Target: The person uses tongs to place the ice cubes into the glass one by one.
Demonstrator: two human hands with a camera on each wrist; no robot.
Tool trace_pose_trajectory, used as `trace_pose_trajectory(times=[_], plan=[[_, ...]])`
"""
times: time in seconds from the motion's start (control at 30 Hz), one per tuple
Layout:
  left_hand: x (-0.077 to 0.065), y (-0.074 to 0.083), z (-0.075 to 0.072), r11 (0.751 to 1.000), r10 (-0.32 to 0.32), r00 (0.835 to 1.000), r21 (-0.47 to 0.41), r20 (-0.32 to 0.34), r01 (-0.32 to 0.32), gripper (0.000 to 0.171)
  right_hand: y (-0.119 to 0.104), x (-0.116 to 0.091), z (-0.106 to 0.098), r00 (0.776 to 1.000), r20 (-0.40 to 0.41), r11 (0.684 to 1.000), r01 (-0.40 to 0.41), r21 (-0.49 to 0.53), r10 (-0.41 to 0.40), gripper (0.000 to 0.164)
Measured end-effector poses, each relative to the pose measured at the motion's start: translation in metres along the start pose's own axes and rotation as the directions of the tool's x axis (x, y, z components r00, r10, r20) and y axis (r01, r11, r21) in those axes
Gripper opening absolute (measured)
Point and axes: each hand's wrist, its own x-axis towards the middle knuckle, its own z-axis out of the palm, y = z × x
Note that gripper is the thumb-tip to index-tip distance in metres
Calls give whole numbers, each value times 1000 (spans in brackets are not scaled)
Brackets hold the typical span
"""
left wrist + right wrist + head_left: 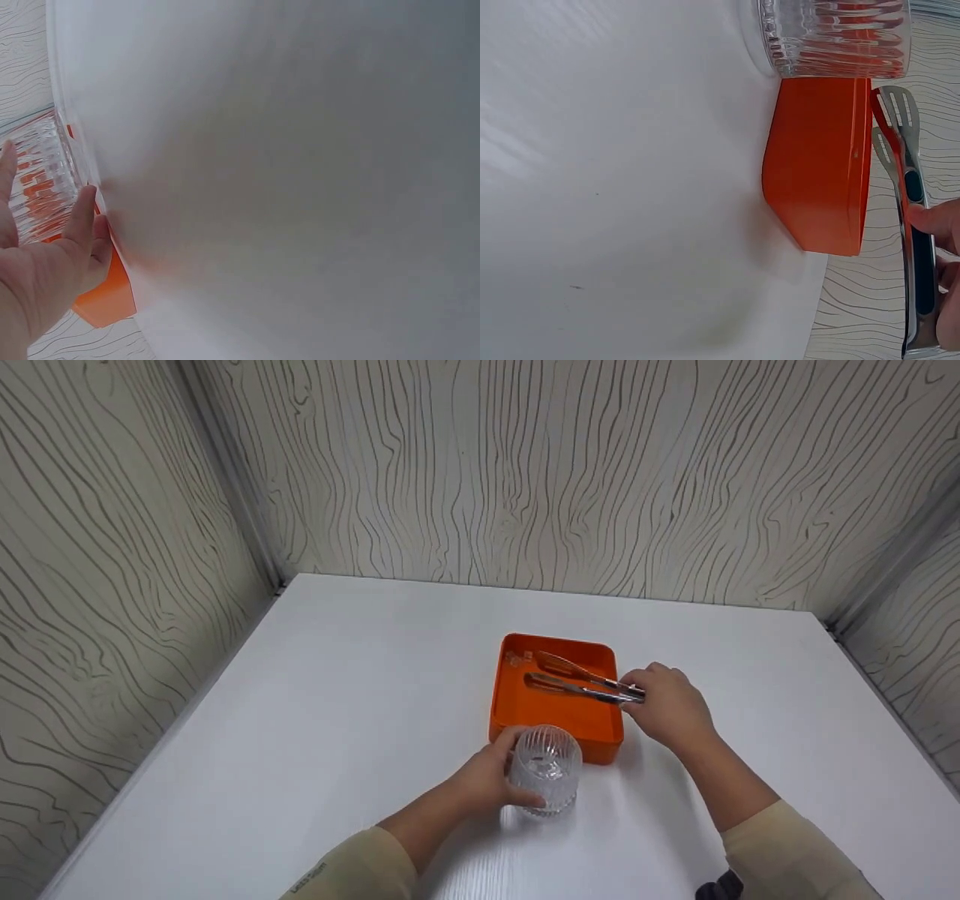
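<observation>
My left hand (480, 781) holds a ribbed clear drinking glass (553, 769) from its left side, thumb toward the front. The glass stands upright on the white table, right against the near side of a square orange tray (551, 718). In my right hand (670, 706) is a pair of metal tongs (592, 694), gripped near the hinge end. Its slotted tips are spread apart and reach over the tray. Small clear pieces (517, 658) lie in the tray's far left corner. The right wrist view shows dark inlays on the handles of the tongs (924, 262).
The white table (337, 697) meets a back wall (480, 472) with a wood-grain line pattern. A similar panel (112, 585) stands along the left side, and another (922, 660) on the right. Beside my right sleeve, a dark object (720, 886) shows at the bottom edge.
</observation>
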Motion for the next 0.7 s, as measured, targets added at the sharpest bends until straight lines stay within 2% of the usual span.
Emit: trace_pose_trajectory(times=[0.47, 0.7], plan=[[0, 0, 1, 1000, -10, 1000, 1, -3, 10, 78, -24, 24, 24, 998, -12, 996, -62, -70, 62, 29], [2, -3, -2, 999, 33, 999, -15, 23, -33, 78, -29, 32, 32, 998, -24, 991, -52, -120, 49, 26]])
